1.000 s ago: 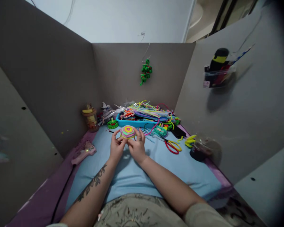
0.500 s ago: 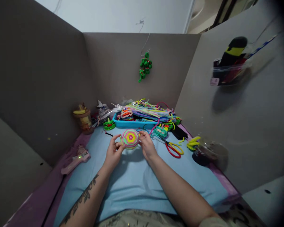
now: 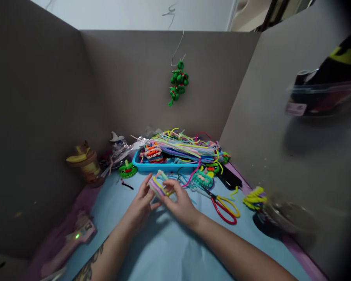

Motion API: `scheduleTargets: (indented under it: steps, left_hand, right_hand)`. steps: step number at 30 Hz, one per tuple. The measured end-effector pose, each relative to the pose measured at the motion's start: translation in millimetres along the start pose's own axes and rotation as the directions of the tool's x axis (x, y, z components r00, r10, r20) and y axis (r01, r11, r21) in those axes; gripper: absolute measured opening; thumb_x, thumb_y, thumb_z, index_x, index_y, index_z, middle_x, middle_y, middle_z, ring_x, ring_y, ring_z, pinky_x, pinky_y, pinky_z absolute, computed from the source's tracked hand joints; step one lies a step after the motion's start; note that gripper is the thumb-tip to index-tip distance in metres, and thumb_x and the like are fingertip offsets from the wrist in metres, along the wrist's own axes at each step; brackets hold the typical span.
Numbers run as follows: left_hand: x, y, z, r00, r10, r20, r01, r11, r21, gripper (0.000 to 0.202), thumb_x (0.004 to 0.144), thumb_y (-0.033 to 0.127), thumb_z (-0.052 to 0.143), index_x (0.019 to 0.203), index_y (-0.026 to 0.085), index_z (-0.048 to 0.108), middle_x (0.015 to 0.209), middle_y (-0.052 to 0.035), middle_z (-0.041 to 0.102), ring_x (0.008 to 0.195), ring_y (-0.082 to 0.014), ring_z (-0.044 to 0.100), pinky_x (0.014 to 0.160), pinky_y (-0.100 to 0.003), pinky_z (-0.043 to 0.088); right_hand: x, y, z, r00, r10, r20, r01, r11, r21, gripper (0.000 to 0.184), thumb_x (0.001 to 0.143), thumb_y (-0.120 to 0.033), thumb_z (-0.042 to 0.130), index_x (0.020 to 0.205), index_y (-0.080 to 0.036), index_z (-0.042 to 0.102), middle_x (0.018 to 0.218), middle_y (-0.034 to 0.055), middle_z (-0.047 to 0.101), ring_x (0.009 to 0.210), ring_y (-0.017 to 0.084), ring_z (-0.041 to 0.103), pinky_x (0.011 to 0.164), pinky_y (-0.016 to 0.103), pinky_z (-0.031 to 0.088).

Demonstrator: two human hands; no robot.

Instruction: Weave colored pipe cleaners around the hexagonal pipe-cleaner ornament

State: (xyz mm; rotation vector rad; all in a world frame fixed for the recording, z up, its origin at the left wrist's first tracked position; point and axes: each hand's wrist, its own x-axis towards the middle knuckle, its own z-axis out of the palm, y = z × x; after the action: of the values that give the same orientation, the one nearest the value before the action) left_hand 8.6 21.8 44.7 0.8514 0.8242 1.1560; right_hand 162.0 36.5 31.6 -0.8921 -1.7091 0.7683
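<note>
Turned from patterned face to striped side since the earlier frame: one craft piece (image 3: 157, 188), grasped between left hand (image 3: 140, 202) and right hand (image 3: 181, 203) above table (image 3: 169, 249), body apparently formed, finishing uncertain, loose pipe cleaners (image 3: 183, 146) heaped on far tray (image 3: 163, 168).

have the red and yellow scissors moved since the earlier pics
No. Judged against the blue tray, the scissors keep the same place, in front of its right end, beside the teal fuzzy piece; only the camera's view has shifted.

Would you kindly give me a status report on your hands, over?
Left hand, right hand: both on striped piece. Piece held over blue cloth. Scissors to the right, apart from hands.
</note>
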Motion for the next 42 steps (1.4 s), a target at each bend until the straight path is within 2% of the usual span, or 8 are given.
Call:
scheduleTargets:
  steps: [5, 9, 15, 18, 29, 34, 39, 42]
  left_hand:
    - [29, -5, -2.5, 0.994, -0.077, -0.074, 0.055, 0.964, -0.261, 0.063, 0.077, 0.035, 0.066, 0.134, 0.031, 0.04, 0.129, -0.0075, 0.054, 0.105, -0.0224, 0.06, 0.082, -0.03, 0.05]
    - [41, -2, -22.7, 0.973, -0.118, -0.196, 0.032, 0.917, -0.397, 0.054, 0.079, 0.029, 0.063, 0.13, 0.03, 0.045, 0.119, -0.0062, 0.061, 0.096, -0.0208, 0.064, 0.077, -0.031, 0.053]
    - [50, -6, -61.4, 0.997, -0.048, -0.067, -0.009, 0.743, -0.669, 0.042, 0.084, 0.043, 0.05, 0.126, 0.036, 0.051, 0.117, -0.0066, 0.065, 0.106, -0.0298, 0.061, 0.091, -0.053, 0.046]
    - [52, -13, -73.8, 0.994, -0.06, 0.091, 0.108, 0.681, -0.724, 0.049, 0.082, 0.054, 0.047, 0.127, 0.035, 0.051, 0.119, -0.0082, 0.063, 0.112, -0.0325, 0.057, 0.097, -0.059, 0.038]
    - [41, -19, -82.6, 0.979, -0.127, -0.158, -0.022, 0.705, -0.709, 0.054, 0.083, 0.055, 0.046, 0.131, 0.03, 0.049, 0.113, -0.01, 0.066, 0.108, -0.0314, 0.06, 0.093, -0.052, 0.046]
    - [41, -17, -77.0, 0.992, -0.08, -0.101, -0.018, 0.69, -0.723, 0.051, 0.083, 0.054, 0.046, 0.12, 0.023, 0.06, 0.105, -0.0125, 0.069, 0.112, -0.0321, 0.058, 0.101, -0.054, 0.038]
    - [40, -10, -57.4, 0.988, -0.153, -0.028, 0.087, 0.692, -0.716, 0.048, 0.083, 0.053, 0.047, 0.112, 0.019, 0.064, 0.105, -0.0147, 0.069, 0.112, -0.0337, 0.057, 0.097, -0.056, 0.04]
    - [41, -1, -47.3, 0.964, -0.246, -0.1, 0.1, 0.684, -0.723, 0.046, 0.081, 0.053, 0.051, 0.109, 0.02, 0.064, 0.105, -0.0136, 0.068, 0.107, -0.0333, 0.06, 0.091, -0.055, 0.045]
  right_hand:
    - [8, 11, 8, 0.95, -0.285, 0.129, 0.307, 0.929, -0.207, 0.039, 0.08, -0.021, 0.058, 0.117, -0.023, 0.045, 0.104, 0.007, 0.058, 0.099, 0.022, 0.053, 0.088, 0.04, 0.045]
    - [24, 22, 2, 0.949, -0.314, -0.006, 0.307, 0.931, -0.197, 0.048, 0.084, -0.039, 0.053, 0.126, -0.021, 0.037, 0.126, 0.0134, 0.046, 0.117, 0.025, 0.046, 0.096, 0.043, 0.042]
    - [118, 40, -38, 0.972, -0.071, -0.226, -0.003, 0.95, -0.313, 0.011, 0.085, -0.028, 0.051, 0.092, -0.023, 0.058, 0.095, 0.0057, 0.061, 0.096, 0.021, 0.055, 0.087, 0.037, 0.044]
    - [174, 57, -51, 0.986, 0.015, -0.167, -0.096, 0.869, -0.486, 0.012, 0.081, -0.023, 0.052, 0.083, -0.02, 0.063, 0.09, 0.0061, 0.063, 0.093, 0.022, 0.055, 0.086, 0.035, 0.043]
    - [293, 84, -26, 0.919, 0.374, 0.128, -0.035, 0.4, -0.916, 0.025, 0.081, -0.021, 0.052, 0.101, -0.016, 0.066, 0.103, 0.0151, 0.068, 0.097, 0.029, 0.062, 0.078, 0.037, 0.046]
    - [306, 90, -16, 0.823, 0.501, 0.266, 0.071, 0.375, -0.924, 0.033, 0.069, -0.009, 0.063, 0.101, -0.018, 0.066, 0.106, 0.0138, 0.068, 0.096, 0.029, 0.063, 0.079, 0.036, 0.047]
    - [289, 94, -21, 0.886, 0.387, 0.257, 0.089, 0.401, -0.912, 0.034, 0.083, -0.009, 0.045, 0.111, -0.019, 0.06, 0.109, 0.0145, 0.066, 0.101, 0.027, 0.062, 0.08, 0.035, 0.047]
    - [269, 91, -28, 0.935, 0.341, 0.096, -0.031, 0.348, -0.937, 0.037, 0.086, -0.009, 0.037, 0.119, -0.017, 0.053, 0.104, 0.0159, 0.066, 0.099, 0.025, 0.061, 0.08, 0.034, 0.046]
